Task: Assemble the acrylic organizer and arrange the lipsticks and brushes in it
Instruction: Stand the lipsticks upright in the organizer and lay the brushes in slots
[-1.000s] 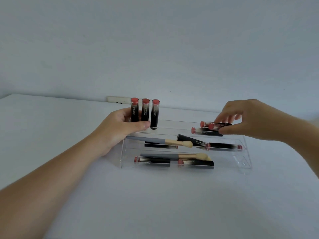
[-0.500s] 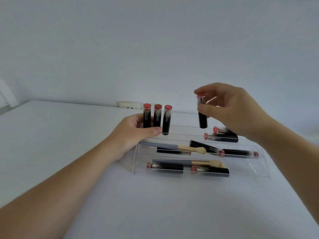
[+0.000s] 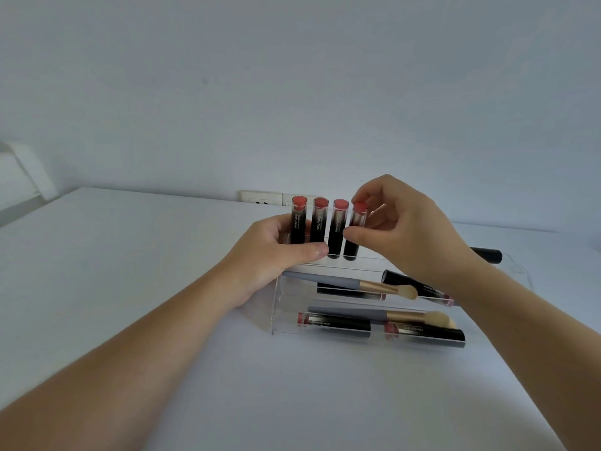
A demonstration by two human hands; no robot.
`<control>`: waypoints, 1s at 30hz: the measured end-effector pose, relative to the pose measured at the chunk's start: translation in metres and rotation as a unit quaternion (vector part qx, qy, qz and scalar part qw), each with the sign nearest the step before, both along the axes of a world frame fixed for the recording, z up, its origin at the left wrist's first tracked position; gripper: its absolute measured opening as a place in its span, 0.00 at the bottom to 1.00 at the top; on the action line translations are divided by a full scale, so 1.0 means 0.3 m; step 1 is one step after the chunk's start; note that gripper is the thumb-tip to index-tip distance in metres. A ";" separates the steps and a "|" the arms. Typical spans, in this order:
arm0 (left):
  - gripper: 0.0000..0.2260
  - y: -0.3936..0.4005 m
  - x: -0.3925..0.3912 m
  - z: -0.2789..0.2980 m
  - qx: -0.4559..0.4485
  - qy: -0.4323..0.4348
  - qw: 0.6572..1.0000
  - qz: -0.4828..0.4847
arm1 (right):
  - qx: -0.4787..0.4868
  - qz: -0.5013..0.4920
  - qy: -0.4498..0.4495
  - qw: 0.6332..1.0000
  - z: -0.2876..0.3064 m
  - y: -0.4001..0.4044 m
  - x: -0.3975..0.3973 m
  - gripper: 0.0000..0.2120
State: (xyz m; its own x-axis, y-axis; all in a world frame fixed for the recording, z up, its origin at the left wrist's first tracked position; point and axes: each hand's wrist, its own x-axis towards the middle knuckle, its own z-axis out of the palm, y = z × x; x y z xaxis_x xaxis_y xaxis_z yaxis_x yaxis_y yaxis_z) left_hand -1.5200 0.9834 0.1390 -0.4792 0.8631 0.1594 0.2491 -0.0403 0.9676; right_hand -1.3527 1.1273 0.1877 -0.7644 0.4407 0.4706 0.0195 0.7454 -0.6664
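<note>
A clear stepped acrylic organizer [image 3: 276, 307] stands on the white table. On its top step three black lipsticks with red tops [image 3: 318, 222] stand upright in a row. My right hand [image 3: 400, 229] pinches a fourth lipstick [image 3: 355, 232] upright just to their right, its base at the step. My left hand [image 3: 273, 255] grips the organizer's left end, thumb across the front of the standing lipsticks. On the middle and lower steps lie two grey-handled brushes [image 3: 357, 283] and several lipsticks [image 3: 338, 325]. Another lipstick [image 3: 486, 254] lies on the top step behind my right wrist.
The white table [image 3: 130, 271] runs to a pale wall, where a wall socket [image 3: 261, 198] sits just behind the organizer. A white object [image 3: 19, 177] shows at the far left edge.
My right hand lifted one lipstick from the right of the top step, carried it left and lowered it beside the three standing ones. My left hand stayed on the organizer.
</note>
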 end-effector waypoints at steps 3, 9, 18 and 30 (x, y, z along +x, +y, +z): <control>0.18 0.000 0.000 0.001 -0.001 0.003 1.000 -0.002 | 0.000 0.008 -0.007 1.000 0.001 0.001 0.002 0.16; 0.18 0.001 0.000 0.001 -0.003 0.005 1.000 -0.003 | 0.012 0.016 -0.022 1.000 -0.015 -0.008 0.008 0.24; 0.17 -0.003 0.003 0.002 0.002 0.004 1.000 -0.013 | 0.016 -0.003 -0.016 1.000 -0.025 -0.017 0.005 0.30; 0.17 -0.004 0.003 0.001 -0.001 0.005 1.000 -0.008 | 0.006 -0.008 -0.007 1.000 -0.034 -0.016 0.000 0.28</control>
